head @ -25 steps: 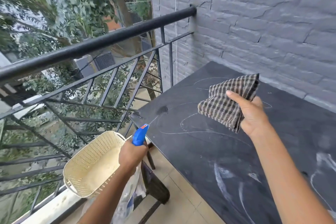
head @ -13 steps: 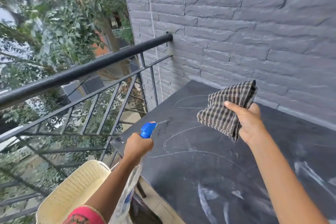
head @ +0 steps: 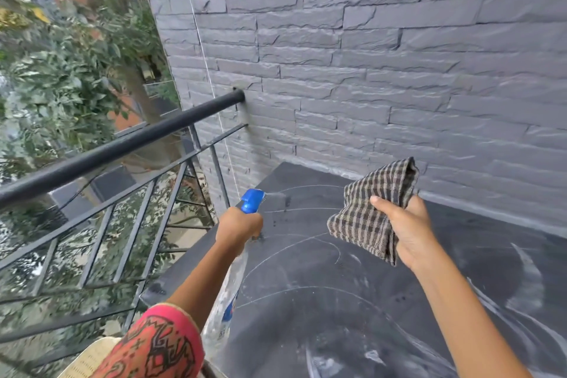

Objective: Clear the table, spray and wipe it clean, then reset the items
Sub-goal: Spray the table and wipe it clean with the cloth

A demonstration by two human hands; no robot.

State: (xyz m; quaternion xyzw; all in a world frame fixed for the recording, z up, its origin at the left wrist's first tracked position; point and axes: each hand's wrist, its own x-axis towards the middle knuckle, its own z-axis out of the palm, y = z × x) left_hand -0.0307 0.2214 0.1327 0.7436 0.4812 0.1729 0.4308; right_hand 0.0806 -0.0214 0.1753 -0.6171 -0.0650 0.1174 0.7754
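I see the desk [head: 368,301] against the wall [head: 368,70], railing [head: 122,144] at its left, basket [head: 89,359] below.

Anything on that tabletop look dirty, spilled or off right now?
Yes: the dark table is marked with pale curved lines and whitish smears, heaviest at its near right. A few dark wet spots sit just past the spray bottle nozzle. No items lie on it.

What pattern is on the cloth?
Brown, black and beige checks on the cloth, clearest in the head view.
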